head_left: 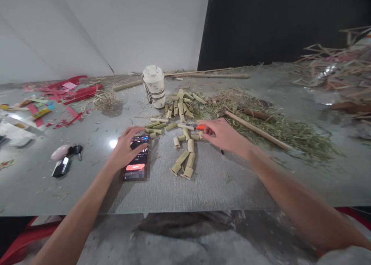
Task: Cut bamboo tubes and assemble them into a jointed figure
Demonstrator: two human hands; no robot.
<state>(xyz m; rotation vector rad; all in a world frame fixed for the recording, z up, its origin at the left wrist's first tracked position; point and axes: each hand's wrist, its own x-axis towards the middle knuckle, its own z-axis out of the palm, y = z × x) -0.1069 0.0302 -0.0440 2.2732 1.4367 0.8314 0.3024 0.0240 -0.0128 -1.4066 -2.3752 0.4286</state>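
Observation:
My left hand (125, 150) lies over the left side of a phone (136, 169) with a lit screen, its fingers spread and not wrapped round it. My right hand (217, 133) is closed, its fingertips at a bright orange object (199, 127), perhaps a tool's handle; the rest of it is hard to make out. Between the hands, short cut bamboo pieces (190, 146) are laid end to end like a figure with arms and two legs. Loose bamboo pieces (156, 126) lie beside the phone, with a pile of bamboo pieces (181, 104) behind them.
A lidded white cup (154, 88) stands behind the pile. A wooden-handled tool (256, 129) rests on green shavings (304, 141) at right. Keys (77, 151), a woven ball (104, 99) and red strips (82, 94) lie left. Thin sticks (324, 64) are heaped far right.

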